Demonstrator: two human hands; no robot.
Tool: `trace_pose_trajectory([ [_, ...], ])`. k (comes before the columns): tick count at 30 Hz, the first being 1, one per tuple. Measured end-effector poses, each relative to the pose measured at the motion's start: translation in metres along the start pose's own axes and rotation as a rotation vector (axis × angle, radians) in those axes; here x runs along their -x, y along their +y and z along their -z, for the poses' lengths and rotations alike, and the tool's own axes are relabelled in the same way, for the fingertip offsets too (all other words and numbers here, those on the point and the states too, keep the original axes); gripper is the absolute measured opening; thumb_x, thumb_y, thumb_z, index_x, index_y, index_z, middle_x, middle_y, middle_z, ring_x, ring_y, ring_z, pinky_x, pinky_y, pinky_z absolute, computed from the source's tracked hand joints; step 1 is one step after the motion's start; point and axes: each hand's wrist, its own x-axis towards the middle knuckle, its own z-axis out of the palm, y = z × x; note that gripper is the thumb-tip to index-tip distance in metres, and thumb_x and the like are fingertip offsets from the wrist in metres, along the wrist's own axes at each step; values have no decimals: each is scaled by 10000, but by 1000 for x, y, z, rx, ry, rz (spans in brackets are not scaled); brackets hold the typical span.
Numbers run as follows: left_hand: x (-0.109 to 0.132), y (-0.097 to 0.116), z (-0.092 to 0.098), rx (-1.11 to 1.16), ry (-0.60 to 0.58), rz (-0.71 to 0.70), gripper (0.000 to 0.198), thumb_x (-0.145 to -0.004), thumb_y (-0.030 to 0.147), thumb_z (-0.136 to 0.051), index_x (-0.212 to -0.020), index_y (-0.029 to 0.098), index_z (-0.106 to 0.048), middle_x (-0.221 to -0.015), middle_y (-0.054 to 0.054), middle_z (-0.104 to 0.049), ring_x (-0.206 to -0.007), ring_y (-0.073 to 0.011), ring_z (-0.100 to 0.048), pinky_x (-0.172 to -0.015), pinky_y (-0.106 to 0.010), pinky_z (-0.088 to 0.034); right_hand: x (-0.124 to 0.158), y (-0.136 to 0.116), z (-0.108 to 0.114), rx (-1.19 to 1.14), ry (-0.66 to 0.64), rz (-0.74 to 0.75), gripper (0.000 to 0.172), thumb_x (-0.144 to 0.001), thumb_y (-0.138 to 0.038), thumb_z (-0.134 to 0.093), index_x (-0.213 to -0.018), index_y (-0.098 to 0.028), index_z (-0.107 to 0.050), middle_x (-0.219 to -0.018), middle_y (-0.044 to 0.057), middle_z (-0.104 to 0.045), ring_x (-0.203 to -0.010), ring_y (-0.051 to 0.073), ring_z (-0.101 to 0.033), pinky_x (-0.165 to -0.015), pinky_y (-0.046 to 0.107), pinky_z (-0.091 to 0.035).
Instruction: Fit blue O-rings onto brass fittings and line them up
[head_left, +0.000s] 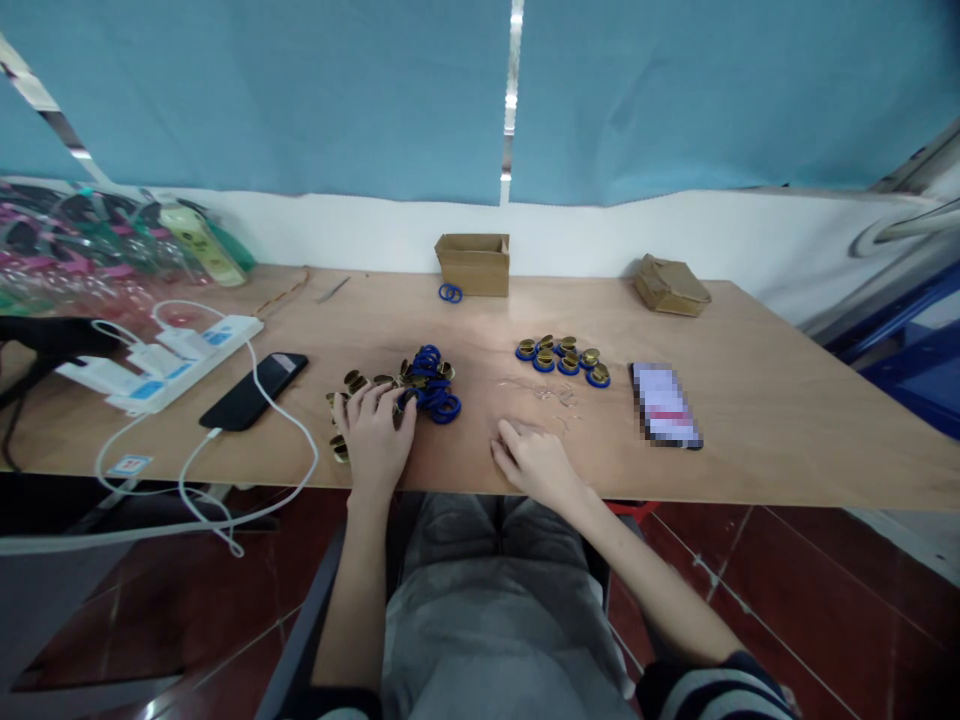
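Observation:
My left hand (373, 432) reaches palm down over a loose pile of gold-coloured round metal pieces (355, 381), fingers apart and touching some of them. Blue rings (444, 405) lie heaped beside its thumb, mixed with more gold pieces. My right hand (534, 458) rests near the table's front edge with its fingers curled in; whatever they may hold is hidden. Just beyond it are thin, wire-like bits (556, 392). Farther back stands a group of several blue rings with gold pieces fitted on them (568, 358).
An open cardboard box (474, 266) stands at the back, two blue rings (450, 293) before it. A crumpled brown box (670, 286) and a lit phone (664, 405) lie right. Left are a black phone (253, 392), a power strip (184, 368), white cables and several plastic bottles (112, 250).

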Motion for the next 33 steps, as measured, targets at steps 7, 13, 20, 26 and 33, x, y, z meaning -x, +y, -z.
trace_pose_trajectory([
  [7,-12,4,5,-6,-22,-17,185,-966,273,-537,-863,209,-677,-910,-105,-709,-987,-302,-612,-1053,-521,-409,0,1,0,-6,-2,-3,170,-1025,-261,-462,-940,-181,-585,-892,85,-722,-801,200,-676,-658,271,-392],
  [13,-3,39,21,223,-25,-50,145,-990,272,-531,-965,208,-659,-986,-99,-736,-1010,-268,-650,-989,-448,-455,-2,-2,0,-253,74,-12,216,-1029,-280,-456,-861,-196,-561,-812,48,-700,-724,171,-654,-629,256,-392],
  [20,25,99,10,453,-21,-137,126,-1001,215,-533,-984,218,-658,-1079,-90,-768,-1020,-223,-711,-960,-414,-499,-10,10,-10,-1080,92,-194,275,-979,-467,-508,-1009,-200,-566,-687,-19,-675,-518,125,-630,-513,231,-503],
  [26,35,126,3,548,25,-81,146,-1010,188,-509,-1022,217,-652,-1030,-81,-790,-939,-210,-738,-889,-396,-550,-1,26,9,-1294,9,-203,332,-905,-419,-601,-1134,-179,-611,-765,10,-709,-653,158,-726,-637,292,-615],
  [33,46,130,5,644,-26,-79,170,-999,163,-496,-1005,241,-648,-1047,-73,-787,-974,-213,-737,-908,-407,-569,26,15,3,-1304,87,-231,370,-915,-383,-587,-1242,-218,-640,-1044,66,-743,-753,186,-756,-752,371,-656],
])
